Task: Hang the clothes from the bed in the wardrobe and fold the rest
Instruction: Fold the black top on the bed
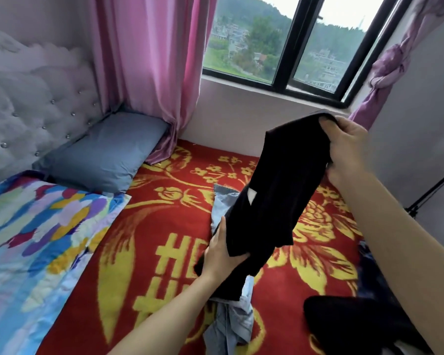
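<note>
A black garment (280, 190) hangs stretched in the air above the bed. My right hand (349, 147) grips its upper end, up near the window sill. My left hand (221, 254) holds its lower end, thumb along the cloth's edge. Under the garment a light blue denim piece (231, 321) lies crumpled on the red and yellow flowered blanket (164, 252). Another black garment (349, 321) lies at the bed's near right. The wardrobe is out of view.
A blue-grey pillow (105, 152) leans against the tufted headboard (31, 103). A multicoloured quilt (36, 234) covers the bed's left side. Pink curtains (149, 62) and a window (287, 39) stand behind the bed. A dark patterned cloth (369, 272) lies at the right edge.
</note>
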`<state>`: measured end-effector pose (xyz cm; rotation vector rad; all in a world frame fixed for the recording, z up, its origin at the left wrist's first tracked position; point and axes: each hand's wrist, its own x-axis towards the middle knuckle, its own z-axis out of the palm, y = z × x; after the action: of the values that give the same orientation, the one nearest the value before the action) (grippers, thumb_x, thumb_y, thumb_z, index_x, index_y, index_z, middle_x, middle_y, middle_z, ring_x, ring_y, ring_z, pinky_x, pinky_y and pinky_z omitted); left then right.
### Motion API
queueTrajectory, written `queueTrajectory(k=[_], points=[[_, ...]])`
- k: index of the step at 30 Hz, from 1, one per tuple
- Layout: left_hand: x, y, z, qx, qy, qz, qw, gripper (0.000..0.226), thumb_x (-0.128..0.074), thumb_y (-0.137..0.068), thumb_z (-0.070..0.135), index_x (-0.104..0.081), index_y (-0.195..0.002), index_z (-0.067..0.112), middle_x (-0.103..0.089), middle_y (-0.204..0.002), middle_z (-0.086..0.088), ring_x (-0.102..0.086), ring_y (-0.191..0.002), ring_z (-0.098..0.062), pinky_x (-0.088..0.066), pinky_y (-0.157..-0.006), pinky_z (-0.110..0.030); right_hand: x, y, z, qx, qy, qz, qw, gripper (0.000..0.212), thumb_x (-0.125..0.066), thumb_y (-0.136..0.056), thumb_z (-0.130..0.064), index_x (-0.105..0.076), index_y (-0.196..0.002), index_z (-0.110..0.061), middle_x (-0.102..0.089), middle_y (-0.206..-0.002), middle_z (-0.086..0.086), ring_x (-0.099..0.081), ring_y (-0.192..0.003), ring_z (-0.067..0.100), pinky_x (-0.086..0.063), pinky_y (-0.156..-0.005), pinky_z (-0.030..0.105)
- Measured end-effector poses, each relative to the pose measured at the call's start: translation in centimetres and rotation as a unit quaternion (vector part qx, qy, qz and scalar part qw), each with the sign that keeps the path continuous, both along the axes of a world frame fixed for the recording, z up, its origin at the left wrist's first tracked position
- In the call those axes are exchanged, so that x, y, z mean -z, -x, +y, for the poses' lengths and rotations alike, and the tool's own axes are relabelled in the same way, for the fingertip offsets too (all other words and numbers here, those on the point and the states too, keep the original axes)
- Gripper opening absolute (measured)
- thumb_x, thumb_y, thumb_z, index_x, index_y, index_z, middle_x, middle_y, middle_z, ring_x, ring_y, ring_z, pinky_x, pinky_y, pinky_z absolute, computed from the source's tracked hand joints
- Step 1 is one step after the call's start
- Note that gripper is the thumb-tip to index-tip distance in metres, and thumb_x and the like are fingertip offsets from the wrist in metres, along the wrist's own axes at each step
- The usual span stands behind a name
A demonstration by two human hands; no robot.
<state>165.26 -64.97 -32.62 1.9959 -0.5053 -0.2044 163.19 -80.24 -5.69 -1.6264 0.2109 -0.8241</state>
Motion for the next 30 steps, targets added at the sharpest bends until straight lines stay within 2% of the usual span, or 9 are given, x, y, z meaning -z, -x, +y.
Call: queueTrajectory(k=[2, 4, 5, 7, 10, 13, 16, 20, 30], points=[[0.4, -0.5, -0.1, -0.03, 0.041, -0.01, 0.999, 0.077, -0.068, -0.084, 0.027, -0.026, -0.148, 0.019, -0.052, -0.136, -0.002, -0.047, -0.127, -0.02, -0.044, -0.1, -0.034, -0.5, 0.8, -1.2, 0.006, -0.025, -0.02, 0.999, 0.036, -0.059, -0.089, -0.013, -0.071, -0.056, -0.024, -0.062, -0.052, -0.013, -0.058, -0.051, 0.001, -0.047, -0.051, 0.018], [0.2, -0.6, 0.0, -0.04, 0.065, -0.022, 0.997, 0.038, -0.06, -0.086, 0.008, -0.059, -0.124, 0.013, -0.069, -0.109, -0.004, -0.062, -0.106, -0.024, -0.043, -0.074, -0.007, -0.6, 1.4, -2.4, 0.033, -0.053, -0.033, 0.997, 0.03, -0.059, -0.089, -0.011, -0.067, -0.062, -0.019, -0.061, -0.051, -0.013, -0.057, -0.049, 0.001, -0.048, -0.05, 0.017], [0.0, -0.6, 0.2, -0.035, 0.066, -0.031, 0.997, 0.027, -0.057, -0.086, 0.006, -0.066, -0.111, 0.011, -0.072, -0.095, -0.007, -0.066, -0.093, -0.027, -0.038, -0.06, -0.007, -0.6, 1.7, -3.1, 0.049, -0.063, -0.034, 0.996, 0.026, -0.059, -0.09, -0.011, -0.065, -0.066, -0.019, -0.061, -0.051, -0.013, -0.057, -0.049, 0.001, -0.048, -0.052, 0.017], [-0.6, -0.5, 1.1, -0.014, 0.073, -0.049, 0.996, 0.028, -0.052, -0.086, 0.013, -0.067, -0.109, 0.011, -0.072, -0.085, -0.008, -0.066, -0.08, -0.022, -0.039, -0.057, -0.013, -0.1, 2.3, -4.7, 0.073, -0.073, -0.027, 0.994, 0.021, -0.059, -0.09, -0.013, -0.064, -0.071, -0.019, -0.062, -0.053, -0.013, -0.058, -0.053, 0.002, -0.05, -0.057, 0.018], [-1.2, -0.8, 3.8, 0.009, 0.063, -0.09, 0.994, 0.035, -0.051, -0.088, 0.018, -0.063, -0.121, 0.013, -0.073, -0.1, -0.001, -0.066, -0.087, -0.011, -0.047, -0.07, -0.016, 1.9, 3.1, -7.7, 0.099, -0.099, 0.005, 0.99, 0.016, -0.06, -0.09, -0.014, -0.066, -0.076, -0.019, -0.065, -0.062, -0.009, -0.061, -0.062, 0.006, -0.053, -0.068, 0.023], [-2.3, -1.5, 7.4, -0.02, 0.084, -0.077, 0.993, 0.034, -0.056, -0.087, 0.001, -0.065, -0.118, 0.011, -0.067, -0.109, 0.008, -0.059, -0.095, 0.006, -0.041, -0.08, -0.003, 5.5, 3.4, -9.5, 0.099, -0.107, 0.054, 0.988, 0.019, -0.058, -0.092, -0.013, -0.063, -0.074, -0.018, -0.064, -0.054, -0.013, -0.058, -0.054, 0.003, -0.05, -0.06, 0.021], [-4.1, -2.1, 10.8, -0.045, 0.12, -0.014, 0.992, 0.02, -0.061, -0.082, 0.004, -0.07, -0.096, 0.015, -0.072, -0.085, 0.019, -0.063, -0.081, 0.006, -0.046, -0.074, -0.01, 9.6, 3.2, -9.9, 0.069, -0.09, 0.112, 0.987, 0.019, -0.057, -0.093, -0.014, -0.063, -0.074, -0.017, -0.064, -0.053, -0.012, -0.057, -0.048, 0.001, -0.049, -0.053, 0.019], [-6.1, -1.9, 14.8, -0.099, 0.103, -0.01, 0.99, 0.029, -0.059, -0.082, -0.013, -0.071, -0.092, 0.012, -0.069, -0.07, 0.022, -0.061, -0.069, 0.009, -0.046, -0.069, -0.007, 13.8, 2.7, -9.3, 0.028, -0.101, 0.163, 0.981, 0.018, -0.059, -0.092, -0.014, -0.065, -0.075, -0.017, -0.067, -0.056, -0.011, -0.061, -0.048, 0.002, -0.049, -0.047, 0.014], [-12.5, -4.3, 25.4, -0.121, -0.013, -0.158, 0.98, 0.031, -0.069, -0.072, -0.014, -0.07, -0.095, 0.008, -0.065, -0.064, 0.03, -0.055, -0.063, 0.021, -0.041, -0.068, 0.0, 14.7, 3.5, -2.2, 0.006, -0.063, 0.164, 0.984, 0.009, -0.066, -0.081, -0.001, -0.064, -0.075, -0.007, -0.062, -0.053, -0.007, -0.054, -0.043, -0.003, -0.041, -0.041, 0.01]])
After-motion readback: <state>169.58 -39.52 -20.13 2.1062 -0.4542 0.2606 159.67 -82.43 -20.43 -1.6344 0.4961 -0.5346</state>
